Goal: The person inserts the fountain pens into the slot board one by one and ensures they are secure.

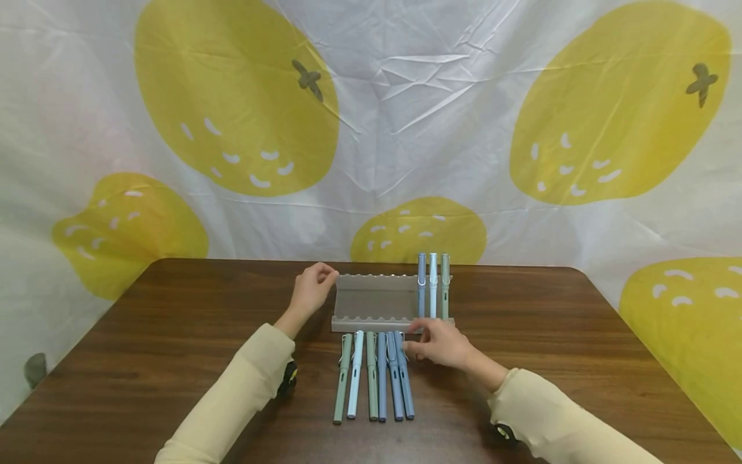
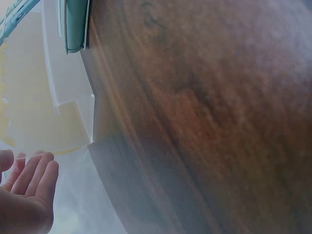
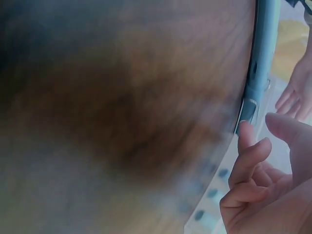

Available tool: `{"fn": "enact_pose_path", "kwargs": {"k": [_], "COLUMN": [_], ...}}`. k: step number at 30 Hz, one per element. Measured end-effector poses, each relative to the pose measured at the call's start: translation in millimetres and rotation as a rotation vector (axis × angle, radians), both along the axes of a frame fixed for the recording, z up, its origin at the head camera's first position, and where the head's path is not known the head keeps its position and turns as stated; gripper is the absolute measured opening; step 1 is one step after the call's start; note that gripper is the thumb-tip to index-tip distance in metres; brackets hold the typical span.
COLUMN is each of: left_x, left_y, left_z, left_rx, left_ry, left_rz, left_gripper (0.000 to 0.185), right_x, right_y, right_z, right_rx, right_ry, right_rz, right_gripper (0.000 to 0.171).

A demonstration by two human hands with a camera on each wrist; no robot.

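On the wood counter (image 1: 174,335) my right grip (image 1: 440,345), fingers loosely apart, touches the nearest blue pen (image 1: 404,377); I'd pinch it squarely while my left grip (image 1: 312,290), lightly curled, steadies the tray (image 1: 371,299).

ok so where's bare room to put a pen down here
Inside the tray, the grooves left of the three racked pens lie bare. The table is open wood on both outer sides. Crowded: the six pens before the tray, under the right hand.

right wrist view: table (image 3: 122,97) blurred | right hand (image 3: 263,195) cut off by frame edge
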State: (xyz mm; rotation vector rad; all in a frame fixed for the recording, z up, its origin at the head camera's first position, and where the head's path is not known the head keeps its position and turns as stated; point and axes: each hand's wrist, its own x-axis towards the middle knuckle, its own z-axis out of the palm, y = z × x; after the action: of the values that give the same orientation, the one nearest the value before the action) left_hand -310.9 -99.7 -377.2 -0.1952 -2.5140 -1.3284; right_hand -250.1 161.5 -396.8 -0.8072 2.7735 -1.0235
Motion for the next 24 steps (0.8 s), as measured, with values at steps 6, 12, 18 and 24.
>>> {"fn": "enact_pose_path", "kwargs": {"k": [6,12,18,24], "left_x": [0.0,0.1,0.8,-0.1], "left_y": [0,0,-1,-1], "left_z": [-0.6,0.0,0.8,0.3], "left_rx": [0.003,0.0,0.003,0.0], "left_ry": [0.003,0.005,0.003,0.008], "left_rz": [-0.003,0.001,0.003,0.002], "left_gripper": [0.02,0.021,0.02,0.021], "right_x": [4.4,5.5,6.0,7.0], "right_y": [-7,-9,-6,3], "right_z": [-2.9,-2.6,0.7,2.8], "right_rx": [0.045,0.066,0.084,0.073], "right_ry": [0.015,0.015,-0.006,-0.072], "right_rz": [-0.028,-0.051,-0.058,-0.051], "right_gripper": [0.038,0.038,0.033,0.033]}}
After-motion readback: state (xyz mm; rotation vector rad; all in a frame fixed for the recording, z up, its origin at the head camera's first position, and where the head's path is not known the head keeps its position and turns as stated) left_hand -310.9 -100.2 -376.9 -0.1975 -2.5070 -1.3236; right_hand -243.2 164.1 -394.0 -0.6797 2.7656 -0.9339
